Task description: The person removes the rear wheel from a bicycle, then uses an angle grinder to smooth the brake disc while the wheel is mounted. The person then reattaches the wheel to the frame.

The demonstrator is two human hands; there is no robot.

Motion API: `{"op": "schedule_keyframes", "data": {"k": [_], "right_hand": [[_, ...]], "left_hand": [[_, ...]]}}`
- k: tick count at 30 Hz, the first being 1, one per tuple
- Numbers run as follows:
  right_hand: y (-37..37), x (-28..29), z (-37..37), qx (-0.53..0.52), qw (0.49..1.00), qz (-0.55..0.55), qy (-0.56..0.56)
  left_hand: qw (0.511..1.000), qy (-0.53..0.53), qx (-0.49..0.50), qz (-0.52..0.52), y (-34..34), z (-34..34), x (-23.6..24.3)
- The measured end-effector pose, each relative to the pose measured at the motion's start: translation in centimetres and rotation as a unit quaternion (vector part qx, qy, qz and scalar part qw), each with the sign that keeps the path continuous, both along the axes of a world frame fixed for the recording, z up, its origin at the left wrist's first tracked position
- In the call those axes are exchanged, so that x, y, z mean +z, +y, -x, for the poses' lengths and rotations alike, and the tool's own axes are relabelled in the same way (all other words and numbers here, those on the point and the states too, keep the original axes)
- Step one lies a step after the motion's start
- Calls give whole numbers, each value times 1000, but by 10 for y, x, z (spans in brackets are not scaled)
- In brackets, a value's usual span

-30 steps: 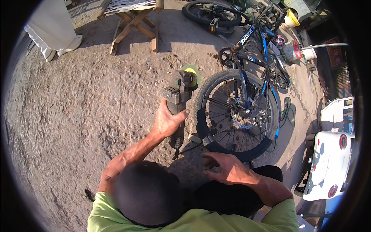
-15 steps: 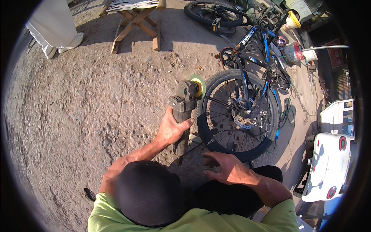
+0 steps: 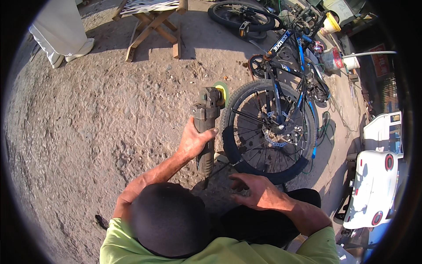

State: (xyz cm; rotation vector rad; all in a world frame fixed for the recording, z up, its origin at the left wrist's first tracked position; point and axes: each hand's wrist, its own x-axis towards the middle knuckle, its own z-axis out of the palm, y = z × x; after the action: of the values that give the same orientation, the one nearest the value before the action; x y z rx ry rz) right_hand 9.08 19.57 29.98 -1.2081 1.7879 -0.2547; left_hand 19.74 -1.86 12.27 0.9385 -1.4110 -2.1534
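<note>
My left hand (image 3: pixel 192 141) is wrapped round the body of a dusty angle grinder (image 3: pixel 206 112). A yellow-green disc (image 3: pixel 223 93) is fitted at the grinder's far end, close to the left side of a bicycle tyre (image 3: pixel 233 103). Whether the disc touches the rubber, I cannot tell. The black and blue bicycle (image 3: pixel 281 66) lies on the ground to the right, its spoked wheel nearest me. My right hand (image 3: pixel 259 192) hovers by the near edge of that wheel, fingers bent and apart from the thumb, with nothing visible in it.
Ahead stands a wooden folding stool (image 3: pixel 156 33), and a person in light trousers (image 3: pixel 59 26) is at the far left. A yellow bucket (image 3: pixel 330 24) and a white-and-red bucket (image 3: pixel 332 58) sit beyond the bicycle. Cables (image 3: pixel 347 121) trail over the ground; a white vehicle (image 3: pixel 369 189) is at right.
The grinder's head and disc have shifted slightly left and away from me, along with my left hand. My right hand stays almost where it was.
</note>
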Motion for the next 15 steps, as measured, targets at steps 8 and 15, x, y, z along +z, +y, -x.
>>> {"op": "schedule_keyframes", "data": {"k": [8,15], "right_hand": [[-3,-1,-2,2,1000,2,1],[-8,-2,2,-33,999,-9,24]], "left_hand": [[967,134,-39,-212,6,-2,6],[928,217,-58,-298,23,1,8]]}}
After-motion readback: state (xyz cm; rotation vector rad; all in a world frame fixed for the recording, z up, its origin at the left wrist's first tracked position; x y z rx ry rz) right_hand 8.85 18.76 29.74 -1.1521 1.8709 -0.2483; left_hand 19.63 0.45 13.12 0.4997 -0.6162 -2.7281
